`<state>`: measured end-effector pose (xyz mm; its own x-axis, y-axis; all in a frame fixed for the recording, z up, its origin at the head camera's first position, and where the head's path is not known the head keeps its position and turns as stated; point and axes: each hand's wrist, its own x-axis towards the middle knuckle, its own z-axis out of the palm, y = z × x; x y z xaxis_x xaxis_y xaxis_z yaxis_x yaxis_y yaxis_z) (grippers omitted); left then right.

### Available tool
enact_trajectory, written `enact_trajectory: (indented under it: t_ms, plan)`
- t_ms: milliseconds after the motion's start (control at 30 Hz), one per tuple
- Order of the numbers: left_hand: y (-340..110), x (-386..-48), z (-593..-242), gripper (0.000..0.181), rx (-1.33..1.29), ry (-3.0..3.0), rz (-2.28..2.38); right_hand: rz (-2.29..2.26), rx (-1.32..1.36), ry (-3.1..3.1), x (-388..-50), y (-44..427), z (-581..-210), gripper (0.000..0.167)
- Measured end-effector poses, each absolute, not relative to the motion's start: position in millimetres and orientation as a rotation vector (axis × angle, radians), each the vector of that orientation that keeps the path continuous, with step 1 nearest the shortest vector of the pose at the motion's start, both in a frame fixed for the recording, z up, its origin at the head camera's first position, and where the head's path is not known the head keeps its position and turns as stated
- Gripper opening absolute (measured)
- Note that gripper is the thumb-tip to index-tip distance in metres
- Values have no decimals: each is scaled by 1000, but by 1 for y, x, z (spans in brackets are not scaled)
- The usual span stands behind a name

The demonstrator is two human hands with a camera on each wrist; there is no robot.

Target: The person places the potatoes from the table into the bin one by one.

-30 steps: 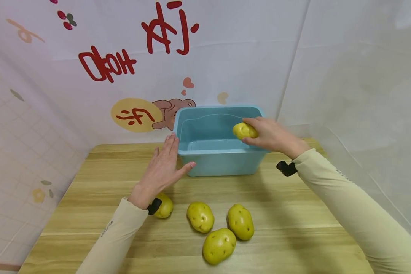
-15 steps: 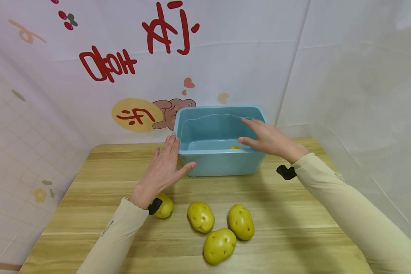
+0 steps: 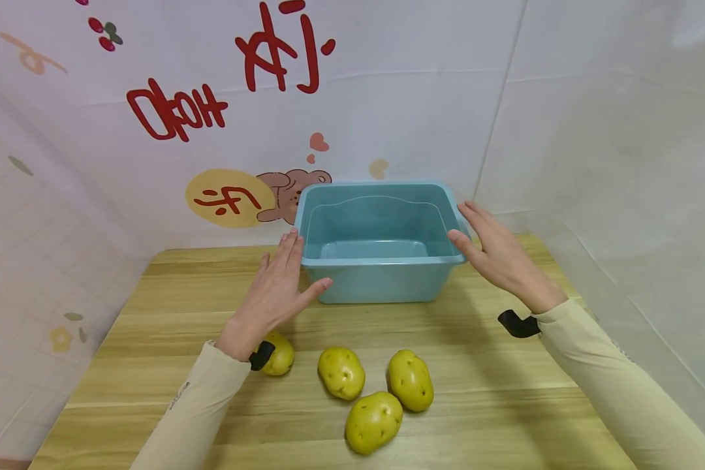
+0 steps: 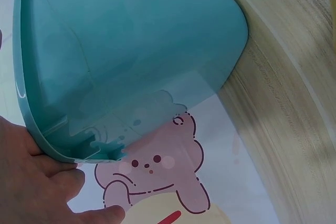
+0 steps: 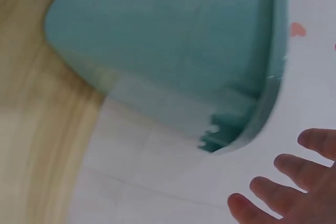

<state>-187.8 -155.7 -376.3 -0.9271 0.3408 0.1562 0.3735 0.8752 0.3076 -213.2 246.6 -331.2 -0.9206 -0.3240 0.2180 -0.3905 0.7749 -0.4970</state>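
While the left hand [image 3: 273,294] is touching the blue bin [image 3: 382,282], the right hand [image 3: 496,253] is hovering beside it, both straight-fingered. Red characters [image 3: 273,47] are marking the wall [image 3: 423,117]!

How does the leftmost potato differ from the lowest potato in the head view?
The leftmost potato is partly hidden, a black wristband in front of it; the lowest potato shows whole. The leftmost potato lies apart from the others, while the lowest potato lies close to the rightmost potato. Both are yellow and lie on the table.
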Motion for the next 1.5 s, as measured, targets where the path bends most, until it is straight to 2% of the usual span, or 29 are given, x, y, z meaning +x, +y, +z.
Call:
enact_trajectory:
  t_ms: [267, 733, 1133, 1500]
  plan:
    - [-158, -185, -375, 105, -567, -2941, -535, 928, 548, -2944, -224, 252, -355, 78]
    - [-158, -177, -375, 105, -591, -2915, -525, 926, 504, -2993, -220, 245, -361, 90]
    - [-164, -168, -379, 102, -600, -2890, -591, 873, 455, -3006, -215, 244, -367, 89]
    - [-199, -153, -388, 97, -549, -2896, -667, 850, 484, -3016, -216, 245, -366, 87]
